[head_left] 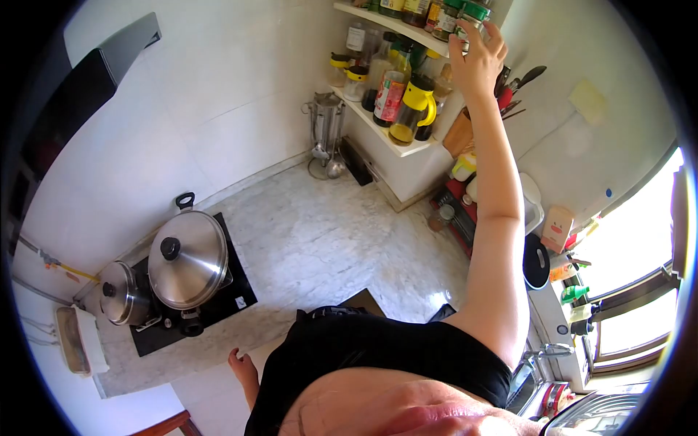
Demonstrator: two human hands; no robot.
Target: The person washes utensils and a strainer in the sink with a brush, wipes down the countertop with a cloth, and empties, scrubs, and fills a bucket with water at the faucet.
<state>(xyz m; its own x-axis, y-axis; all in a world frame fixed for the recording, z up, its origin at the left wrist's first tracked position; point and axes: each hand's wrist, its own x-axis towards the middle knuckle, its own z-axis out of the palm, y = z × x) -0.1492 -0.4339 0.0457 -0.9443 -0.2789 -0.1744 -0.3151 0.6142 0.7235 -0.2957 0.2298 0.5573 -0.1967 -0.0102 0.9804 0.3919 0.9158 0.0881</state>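
Note:
My right hand (478, 59) is raised at the upper shelf (396, 27), its fingers spread and curved around a small glass jar with a green lid (476, 11). Whether the fingertips touch the jar is hard to tell. More spice jars (417, 10) stand left of it on the same shelf. My left hand (243, 367) hangs low beside my body, below the counter edge, with its fingers loosely bent and apart and nothing seen in it.
A lower shelf (363, 115) holds bottles and a yellow-handled oil jug (413, 109). Two lidded pots, one large (190, 265) and one small (125, 298), sit on the black stove (236, 287). A knife block (458, 134) is beside my right forearm. A sink (523, 385) lies at lower right.

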